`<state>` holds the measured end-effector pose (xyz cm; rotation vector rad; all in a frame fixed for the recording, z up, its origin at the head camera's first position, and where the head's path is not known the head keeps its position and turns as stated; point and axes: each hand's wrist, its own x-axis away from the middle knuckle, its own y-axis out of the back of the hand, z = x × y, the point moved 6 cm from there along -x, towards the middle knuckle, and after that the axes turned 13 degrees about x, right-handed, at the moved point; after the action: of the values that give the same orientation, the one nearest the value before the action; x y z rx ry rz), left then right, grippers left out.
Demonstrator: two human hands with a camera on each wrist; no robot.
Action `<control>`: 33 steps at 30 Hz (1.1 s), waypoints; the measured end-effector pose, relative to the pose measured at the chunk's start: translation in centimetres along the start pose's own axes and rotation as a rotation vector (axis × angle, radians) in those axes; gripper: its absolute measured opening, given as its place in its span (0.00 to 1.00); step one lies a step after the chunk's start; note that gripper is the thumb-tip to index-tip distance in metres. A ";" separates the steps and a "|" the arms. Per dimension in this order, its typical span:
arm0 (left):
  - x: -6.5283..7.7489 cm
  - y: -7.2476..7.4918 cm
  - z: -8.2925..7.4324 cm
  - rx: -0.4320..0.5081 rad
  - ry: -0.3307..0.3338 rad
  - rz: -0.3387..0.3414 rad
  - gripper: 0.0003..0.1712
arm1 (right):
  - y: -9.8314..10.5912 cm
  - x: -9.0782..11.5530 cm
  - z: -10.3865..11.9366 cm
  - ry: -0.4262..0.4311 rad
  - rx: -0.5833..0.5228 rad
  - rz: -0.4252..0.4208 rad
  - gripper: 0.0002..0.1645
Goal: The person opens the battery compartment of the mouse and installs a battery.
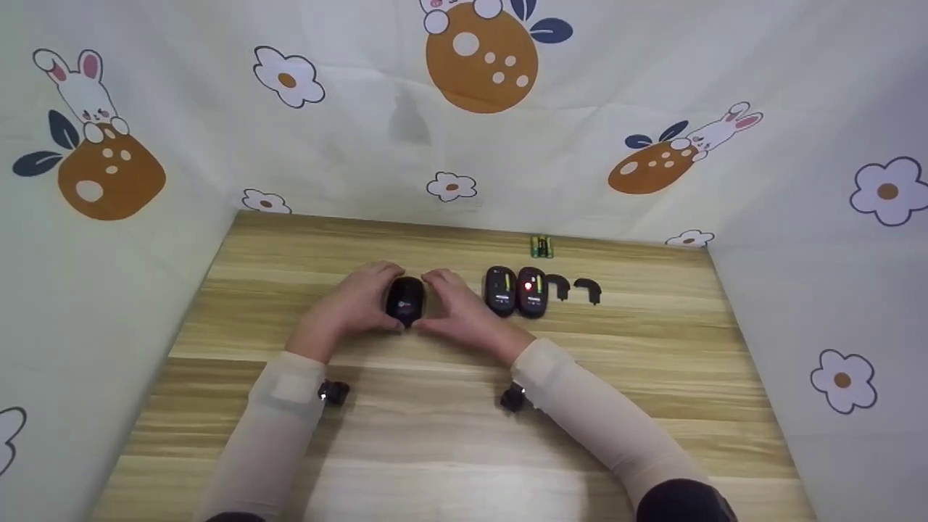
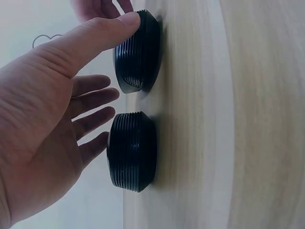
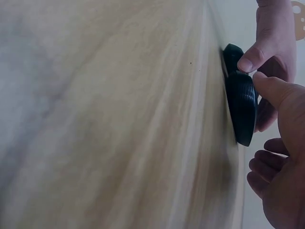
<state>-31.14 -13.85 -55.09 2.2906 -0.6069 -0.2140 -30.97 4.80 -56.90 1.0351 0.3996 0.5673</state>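
Note:
A black computer mouse (image 1: 404, 301) lies on the table between the two hands. The left hand (image 1: 361, 293) holds it from the left, thumb at its near end and fingertips around its far end. From the other side the right hand (image 1: 464, 308) touches the near end with its thumb (image 3: 270, 89); its other fingers stand loosely bent beside the mouse. Two black ribbed mice appear in the left wrist view, one at the left thumb (image 2: 107, 36) and another mouse (image 2: 133, 152) below it in the picture. The head view shows only one between the hands.
To the right, two upturned mice (image 1: 500, 291) lie side by side, one glowing red underneath. Two black curved covers (image 1: 589, 289) lie right of them. Green batteries (image 1: 541, 246) sit behind on the wooden table (image 1: 406, 435). Patterned cloth (image 1: 348, 145) walls the table in.

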 end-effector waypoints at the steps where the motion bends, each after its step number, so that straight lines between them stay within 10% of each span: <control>1: 0.0 0.0 0.1 0.004 -0.003 0.002 0.60 | -0.1 -0.1 0.0 0.003 0.003 0.006 0.57; 33: 0.1 -0.6 -0.5 0.067 -0.106 -0.027 0.54 | 0.5 -0.9 0.1 0.087 -0.029 -0.010 0.56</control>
<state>-30.64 -13.19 -55.14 2.3648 -0.6462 -0.3340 -31.74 4.40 -56.41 0.9823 0.4713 0.6092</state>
